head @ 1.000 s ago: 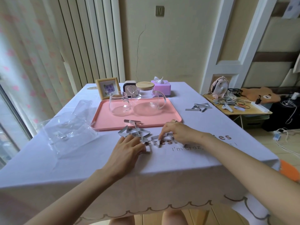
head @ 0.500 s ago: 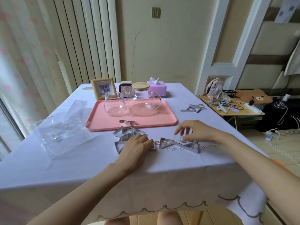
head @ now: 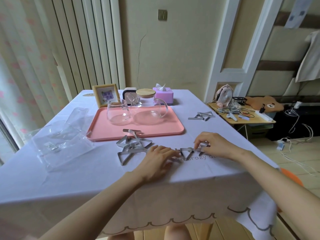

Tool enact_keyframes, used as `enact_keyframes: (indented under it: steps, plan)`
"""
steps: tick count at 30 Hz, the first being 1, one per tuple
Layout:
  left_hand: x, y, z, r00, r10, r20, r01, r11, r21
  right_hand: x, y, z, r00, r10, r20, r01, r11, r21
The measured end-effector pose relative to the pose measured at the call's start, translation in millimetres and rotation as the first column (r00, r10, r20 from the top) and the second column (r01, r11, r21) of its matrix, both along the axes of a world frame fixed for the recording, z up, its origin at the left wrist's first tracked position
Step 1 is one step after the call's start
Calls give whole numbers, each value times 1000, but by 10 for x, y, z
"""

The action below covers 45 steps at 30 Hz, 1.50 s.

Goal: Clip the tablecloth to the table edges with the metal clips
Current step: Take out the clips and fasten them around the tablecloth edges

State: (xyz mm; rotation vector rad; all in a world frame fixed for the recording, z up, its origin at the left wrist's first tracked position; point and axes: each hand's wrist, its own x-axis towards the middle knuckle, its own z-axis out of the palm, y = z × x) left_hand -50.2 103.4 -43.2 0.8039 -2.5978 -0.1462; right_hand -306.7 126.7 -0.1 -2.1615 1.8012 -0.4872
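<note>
Beyond the left hand (head: 158,161), a pink tray (head: 107,134) carries a glass mug (head: 118,110) and a bamboo-lidded glass teapot (head: 149,110). Well to that hand's left lies a clear plastic bag (head: 64,134) holding small pieces too blurred to name. The left hand lies palm down on the tablecloth (head: 78,187), fingers fairly straight, tips resting on the metal clips (head: 186,152) tangled between the two hands. The right hand (head: 214,148) curls its fingers and pinches the tangle's other end. A loose pile of clips (head: 133,144) sits just beyond the left hand, at the tray's near rim; a smaller heap (head: 201,116) lies well beyond the right hand
</note>
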Motion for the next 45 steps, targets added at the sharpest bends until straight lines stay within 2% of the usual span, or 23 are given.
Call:
enact_keyframes:
  steps: [3, 8, 11, 14, 19, 24, 30, 35, 41, 45]
  plan:
    - [162, 3, -3, 992, 75, -106, -84, 993, -87, 133, -9, 43, 996, 24, 85, -20, 998, -57]
    - [536, -80, 24, 926, 268, -265, -320, 930, -180, 479, -92, 92, 988, 87, 126, -77, 993, -85]
    - [731, -131, 19, 866, 435, -247, -481, 859, -174, 760, -192, 85, 984, 139, 110, -133, 989, -59]
    - [852, -171, 7, 833, 514, -205, -546, 822, -159, 1050, -331, 48, 982, 176, 63, -173, 984, -49]
    - [1002, -193, 24, 836, 519, -178, -547, 816, -187, 1414, -508, -21, 985, 165, -39, -167, 985, -34]
    - [1173, -202, -32, 842, 516, -157, -539, 819, -196, 1407, -567, -62, 986, 87, -145, -95, 994, -53]
    - [1075, -222, 20, 866, 466, -183, -495, 849, -182, 1299, -559, -55, 988, 12, -154, -25, 996, -83]
    - [938, -300, 25, 891, 439, -117, -453, 878, -154, 1288, -514, -1, 998, 49, -27, -51, 995, -85]
    - [901, -265, 106, 910, 325, -257, -368, 918, -145, 1377, -459, 98, 970, 84, 230, -29, 972, -233]
    - [940, -229, 155, 929, 224, -294, -273, 953, -134, 1513, -405, 136, 900, 160, 406, -101, 981, -163]
